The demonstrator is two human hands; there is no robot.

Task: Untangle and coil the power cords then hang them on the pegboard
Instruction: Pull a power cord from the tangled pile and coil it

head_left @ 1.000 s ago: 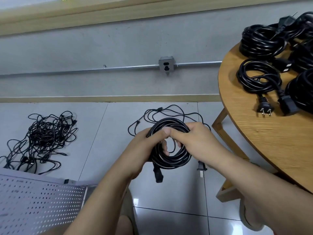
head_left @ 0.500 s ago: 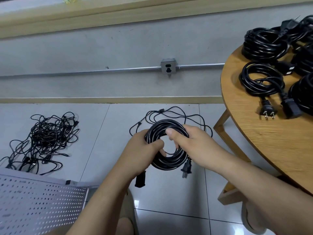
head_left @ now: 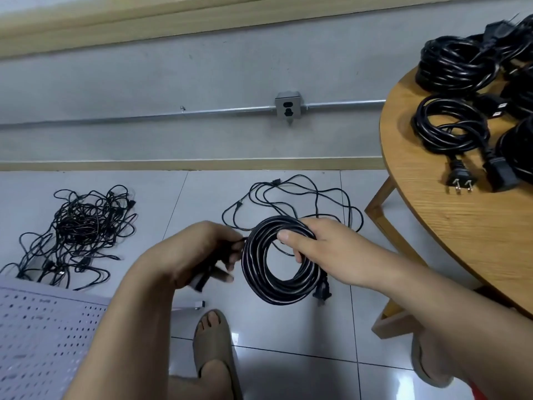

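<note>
A coiled black power cord (head_left: 259, 280) hangs in front of me above the floor. My right hand (head_left: 320, 249) grips the coil's upper right side, thumb across the strands. My left hand (head_left: 199, 252) has moved off the coil and grips the cord's black connector end just left of it. The cord's plug (head_left: 321, 293) dangles at the coil's lower right. A white pegboard (head_left: 43, 339) lies at the lower left. A tangled heap of black cords (head_left: 78, 232) lies on the floor at left. A loose thin cord (head_left: 294, 194) lies on the tiles behind the coil.
A round wooden table (head_left: 450, 226) at right carries several coiled black cords (head_left: 450, 131). Its wooden leg (head_left: 380, 203) stands close to my right arm. My sandalled feet (head_left: 215, 350) are on the grey tiles. A wall socket (head_left: 288, 105) sits on a metal conduit.
My left hand let go of the coil's left side and drew the connector end out to the left. My right hand kept hold of the coil, which now hangs from it.
</note>
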